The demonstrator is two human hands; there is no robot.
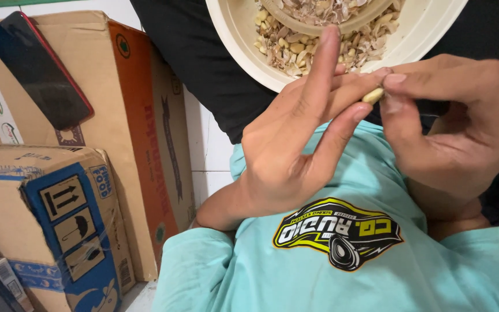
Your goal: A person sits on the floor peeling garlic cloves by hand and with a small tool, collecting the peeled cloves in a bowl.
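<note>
Fingertips of my left hand (287, 153) and right hand (463, 124) pinch one pale peanut (373, 96) before the cream bowl (232, 34) of shells, mid-shelling; splitting it likely needs thumbnail pressure.

- Both hands are raised close in front of the chest, fingertips meeting near centre.
- Left hand (287, 144): palm turned toward the wearer, index finger straight and pointing far, middle and ring fingers angled right toward the other hand, thumb hidden.
- Right hand (463, 121): back of the hand showing, fingers curled, thumb and forefinger pinched shut on a small pale piece.
- Left forearm runs down-left, bent at the elbow.
</note>
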